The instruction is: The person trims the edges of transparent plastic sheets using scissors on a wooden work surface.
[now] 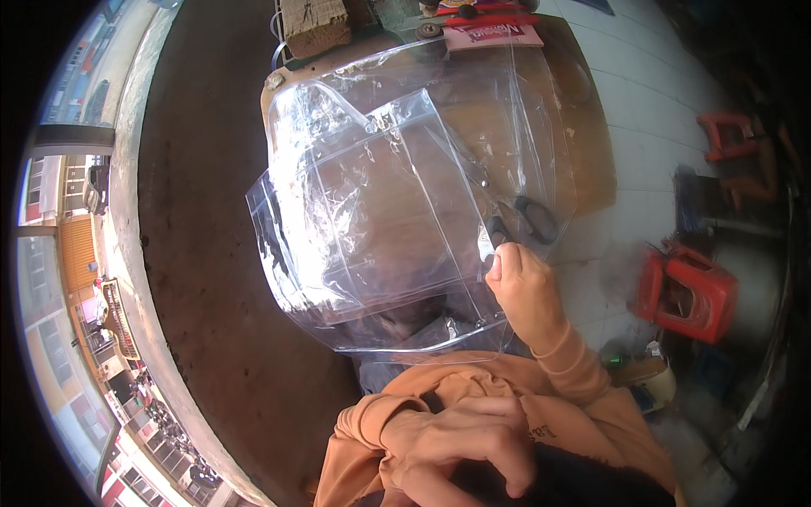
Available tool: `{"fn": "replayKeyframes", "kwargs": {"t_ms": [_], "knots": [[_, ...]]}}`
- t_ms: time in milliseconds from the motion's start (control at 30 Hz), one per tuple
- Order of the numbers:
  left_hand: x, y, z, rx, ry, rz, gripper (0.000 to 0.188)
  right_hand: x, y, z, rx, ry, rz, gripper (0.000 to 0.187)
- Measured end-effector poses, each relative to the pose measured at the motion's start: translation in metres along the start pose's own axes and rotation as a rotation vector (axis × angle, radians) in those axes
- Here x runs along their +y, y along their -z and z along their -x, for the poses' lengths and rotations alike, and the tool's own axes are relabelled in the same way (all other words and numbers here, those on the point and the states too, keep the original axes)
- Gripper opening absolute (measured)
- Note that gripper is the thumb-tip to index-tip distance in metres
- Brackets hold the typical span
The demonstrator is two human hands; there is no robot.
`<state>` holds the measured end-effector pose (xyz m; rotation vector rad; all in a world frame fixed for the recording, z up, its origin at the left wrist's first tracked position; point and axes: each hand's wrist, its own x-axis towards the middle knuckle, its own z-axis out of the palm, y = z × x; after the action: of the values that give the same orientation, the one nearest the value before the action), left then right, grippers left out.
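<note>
A large clear plastic sheet, folded or seamed like a cover, lies spread over a brown wooden table in front of me. My right hand is closed at the sheet's right edge, pinching the plastic. Just beyond its knuckles lie scissors with dark handles, their blades pointing away to the far left; whether they rest over or under the plastic I cannot tell. Close to my chest, my left hand is raised off the sheet, fingers bent and apart, with nothing seen in it.
At the table's far end sit a wooden block, a pink packet and a red-handled tool. Red plastic stools stand on the tiled floor at right. A low ledge runs along the left, with a street beyond.
</note>
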<state>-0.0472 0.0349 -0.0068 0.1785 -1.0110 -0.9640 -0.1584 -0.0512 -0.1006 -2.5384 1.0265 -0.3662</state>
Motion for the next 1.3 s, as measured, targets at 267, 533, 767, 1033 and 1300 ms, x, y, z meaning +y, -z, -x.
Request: {"fn": "replayKeyframes", "kwargs": {"t_ms": [267,533,767,1033,1300], "knots": [[0.005,-0.018,0.002,0.138,0.068,-0.303,0.056,-0.001,0.0,0.0,0.093,-0.069,-0.194,0.019],[-0.013,-0.011,-0.026,-0.024,-0.169,0.096,0.074,-0.006,0.0,-0.002,0.045,-0.092,-0.241,0.013],[-0.007,0.05,-0.024,-0.3,0.323,-1.274,0.018,0.002,-0.001,-0.001,0.068,0.094,-0.209,0.008],[-0.021,0.109,-0.017,-0.529,0.432,-1.548,0.019,-0.006,0.012,-0.002,0.015,-0.028,-0.469,0.008],[-0.031,0.129,-0.032,-0.616,0.284,-1.508,0.013,-0.011,0.021,-0.002,0.094,-0.168,-0.598,0.011]]}}
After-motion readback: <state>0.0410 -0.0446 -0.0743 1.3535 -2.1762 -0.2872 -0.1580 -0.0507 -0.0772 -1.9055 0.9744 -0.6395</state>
